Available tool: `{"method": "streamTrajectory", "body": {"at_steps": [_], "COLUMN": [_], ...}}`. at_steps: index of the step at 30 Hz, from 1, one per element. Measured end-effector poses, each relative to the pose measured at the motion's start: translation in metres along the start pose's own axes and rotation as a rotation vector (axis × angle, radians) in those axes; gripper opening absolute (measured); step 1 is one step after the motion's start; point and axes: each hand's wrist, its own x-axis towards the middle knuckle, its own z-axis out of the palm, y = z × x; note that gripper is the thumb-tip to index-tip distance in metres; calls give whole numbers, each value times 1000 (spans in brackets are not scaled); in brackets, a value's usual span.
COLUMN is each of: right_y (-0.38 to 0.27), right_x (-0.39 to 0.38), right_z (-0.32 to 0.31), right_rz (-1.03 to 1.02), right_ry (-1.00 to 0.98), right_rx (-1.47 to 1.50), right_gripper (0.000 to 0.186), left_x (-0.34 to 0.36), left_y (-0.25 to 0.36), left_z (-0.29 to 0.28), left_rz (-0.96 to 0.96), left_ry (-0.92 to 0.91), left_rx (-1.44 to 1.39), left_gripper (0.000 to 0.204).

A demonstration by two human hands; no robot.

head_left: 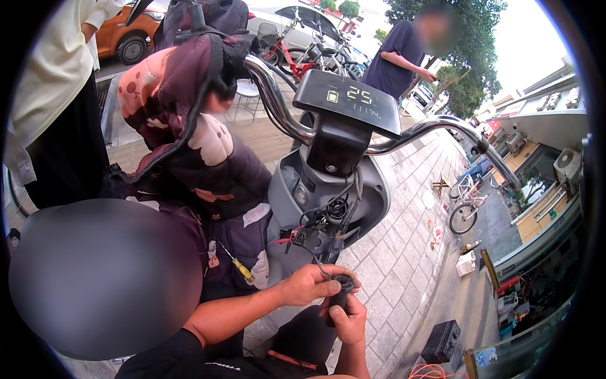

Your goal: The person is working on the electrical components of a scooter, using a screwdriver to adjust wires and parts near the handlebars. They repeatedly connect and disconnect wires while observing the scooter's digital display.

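Note:
Both my hands work on a black throttle grip, a tube with a wider collar at its top, held low in front of the scooter. My left hand is closed about the collar with thumb and fingers. Lower down, my right hand wraps the tube, thumb along its side. A thin dark cable runs from near the collar up toward loose wiring in the grey scooter's open front. Red-tipped wires stick out beside it. The chrome right handlebar ends bare, with no grip on it.
A yellow-handled screwdriver lies on the quilted scooter cover left of my hands. Above stands the lit display. A black box and orange cable are on the ground at right. Two people stand nearby.

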Motion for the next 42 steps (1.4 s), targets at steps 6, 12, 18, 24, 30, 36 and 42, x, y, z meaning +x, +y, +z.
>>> {"method": "streamTrajectory", "body": {"at_steps": [6, 12, 18, 24, 30, 36, 42], "right_y": [3, 12, 17, 18, 20, 25, 12], "right_x": [-1, -7, -5, -5, -5, -5, -4], "right_z": [-2, 3, 2, 3, 3, 2, 15], "right_rz": [77, 136, 125, 112, 114, 124, 138], "right_ry": [-188, -293, -312, -323, -314, -317, -438], "right_rx": [409, 690, 698, 711, 711, 720, 997], "right_gripper": [66, 66, 63, 61, 60, 61, 64], "left_x": [-2, -2, -1, -2, -1, -2, -3], "left_y": [22, 18, 22, 21, 24, 18, 16], "left_z": [6, 7, 9, 9, 11, 7, 6], "left_rz": [-51, 7, 27, 36, -5, 23, 42], "left_ry": [-33, -81, -92, -97, -63, -105, -128], "left_rx": [-52, -22, -31, -46, -23, -30, -145], "left_gripper": [72, 62, 61, 60, 78, 64, 68]}}
